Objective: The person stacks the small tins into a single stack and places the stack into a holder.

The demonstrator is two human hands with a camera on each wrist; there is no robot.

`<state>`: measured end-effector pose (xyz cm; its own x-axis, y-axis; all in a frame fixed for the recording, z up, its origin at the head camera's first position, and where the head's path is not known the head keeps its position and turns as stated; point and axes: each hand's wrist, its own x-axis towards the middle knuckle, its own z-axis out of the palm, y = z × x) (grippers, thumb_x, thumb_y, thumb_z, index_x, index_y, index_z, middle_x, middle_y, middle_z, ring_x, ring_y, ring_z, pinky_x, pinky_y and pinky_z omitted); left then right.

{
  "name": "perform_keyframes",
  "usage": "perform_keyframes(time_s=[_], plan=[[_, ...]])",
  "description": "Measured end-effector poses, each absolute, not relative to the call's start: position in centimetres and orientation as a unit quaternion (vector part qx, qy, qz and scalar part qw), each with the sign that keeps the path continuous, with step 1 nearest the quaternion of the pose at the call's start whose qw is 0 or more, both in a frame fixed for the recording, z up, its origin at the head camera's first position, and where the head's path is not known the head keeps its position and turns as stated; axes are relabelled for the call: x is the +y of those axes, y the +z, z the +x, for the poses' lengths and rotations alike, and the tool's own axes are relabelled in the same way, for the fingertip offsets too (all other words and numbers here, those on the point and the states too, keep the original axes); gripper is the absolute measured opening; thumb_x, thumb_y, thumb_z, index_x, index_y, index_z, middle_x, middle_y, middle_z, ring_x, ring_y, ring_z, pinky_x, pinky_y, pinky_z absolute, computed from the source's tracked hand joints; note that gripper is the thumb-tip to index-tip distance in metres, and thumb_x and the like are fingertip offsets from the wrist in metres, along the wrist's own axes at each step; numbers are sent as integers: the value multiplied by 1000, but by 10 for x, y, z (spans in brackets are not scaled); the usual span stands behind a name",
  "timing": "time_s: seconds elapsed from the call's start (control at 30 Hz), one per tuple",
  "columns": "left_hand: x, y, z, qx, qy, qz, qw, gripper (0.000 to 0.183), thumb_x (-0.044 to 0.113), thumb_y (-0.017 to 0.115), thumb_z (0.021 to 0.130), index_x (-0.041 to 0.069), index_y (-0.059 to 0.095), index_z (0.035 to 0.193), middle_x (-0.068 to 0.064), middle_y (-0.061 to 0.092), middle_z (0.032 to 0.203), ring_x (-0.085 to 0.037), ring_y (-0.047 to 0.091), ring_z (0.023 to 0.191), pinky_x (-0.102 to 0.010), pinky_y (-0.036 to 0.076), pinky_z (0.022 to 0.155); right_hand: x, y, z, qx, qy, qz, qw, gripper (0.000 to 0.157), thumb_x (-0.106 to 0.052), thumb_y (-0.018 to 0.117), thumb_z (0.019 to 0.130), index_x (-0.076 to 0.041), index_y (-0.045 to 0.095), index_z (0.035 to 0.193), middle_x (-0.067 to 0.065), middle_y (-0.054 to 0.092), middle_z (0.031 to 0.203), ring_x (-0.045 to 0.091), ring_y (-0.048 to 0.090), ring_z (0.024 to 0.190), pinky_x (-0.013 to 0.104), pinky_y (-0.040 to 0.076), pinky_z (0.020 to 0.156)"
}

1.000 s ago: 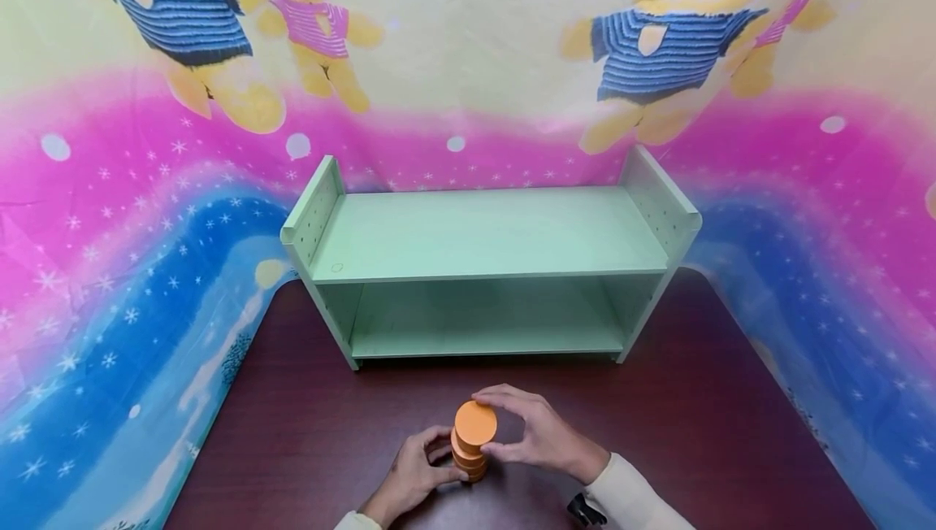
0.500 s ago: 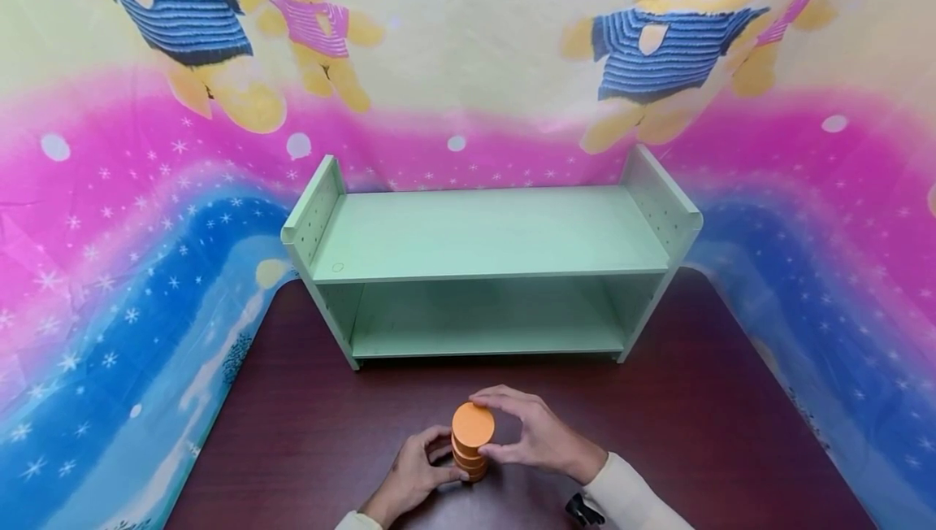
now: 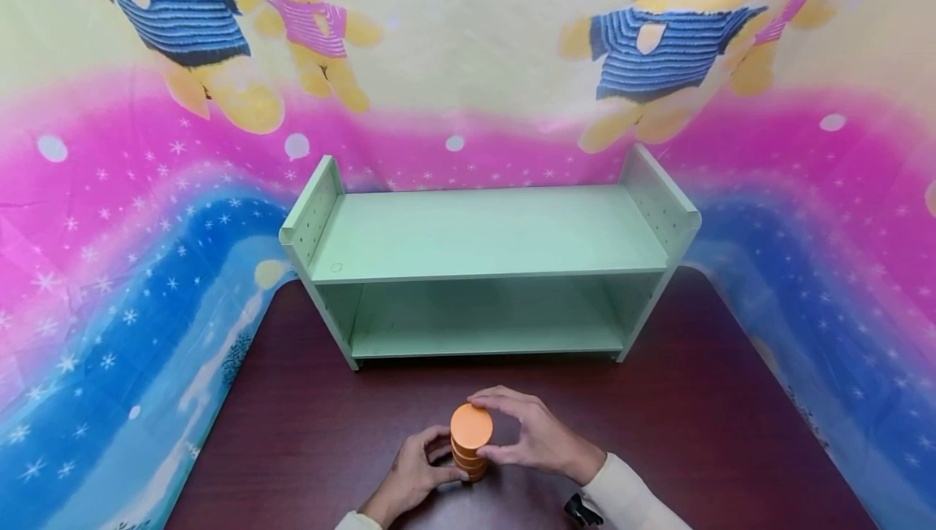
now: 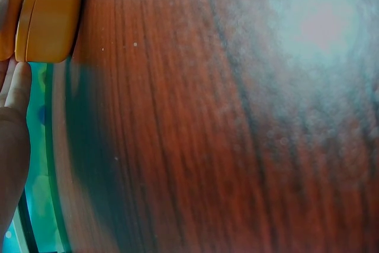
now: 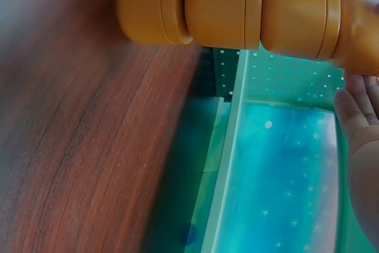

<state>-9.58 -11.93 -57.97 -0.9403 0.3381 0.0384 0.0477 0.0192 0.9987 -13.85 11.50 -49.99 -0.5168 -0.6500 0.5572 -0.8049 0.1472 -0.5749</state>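
Note:
Several orange round lidded containers stand stacked in a column in front of me. My right hand pinches the top container between thumb and fingers, at the head of the column. With thumb and fingers on either side, my left hand holds the lower containers. In the right wrist view the column lies across the top, and a middle container sits a little offset from its neighbours. The bottom container meets the table in the left wrist view, at the upper left.
A pale green two-tier shelf stands behind the hands on the dark red-brown wooden table. A curtain printed with bears and snowflakes surrounds the table at the back and sides.
My right hand and the top container have moved slightly left and toward me, so the top container now lines up more closely with those below. My left hand has stayed in place.

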Motion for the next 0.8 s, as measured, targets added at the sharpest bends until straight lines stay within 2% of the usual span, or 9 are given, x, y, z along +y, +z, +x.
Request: perform_keyframes(time_s=[0.27,0.47,0.63,0.8], plan=[[-120,-579,-96,705,688,133,108,55,-7,85,72,-12,60,120,-26,62,122,-15,64,112,-28,54,96,115,-501,-138,-755,441,479,82,62,-10,90,75,1,61,129,13,64,124,24,63,113,34,56,93],[-120,-578,-96,704,688,138,110,56,-7,85,72,-12,59,121,-27,61,124,-19,64,114,-29,53,97,115,-502,-137,-752,438,484,90,64,-10,91,73,4,61,127,16,64,122,26,64,111,35,57,92],[-120,-578,-96,707,684,141,113,57,-8,85,72,-12,59,122,-27,61,125,-17,64,115,-28,54,96,118,-502,-135,-760,442,470,79,68,-15,90,76,0,58,134,13,63,128,25,62,115,37,57,94],[-120,-578,-96,706,682,158,107,56,-10,85,71,-13,58,120,-29,61,122,-21,65,112,-30,54,95,122,-504,-135,-769,439,458,77,68,-21,89,77,-2,58,134,9,63,128,23,62,115,38,57,94]])
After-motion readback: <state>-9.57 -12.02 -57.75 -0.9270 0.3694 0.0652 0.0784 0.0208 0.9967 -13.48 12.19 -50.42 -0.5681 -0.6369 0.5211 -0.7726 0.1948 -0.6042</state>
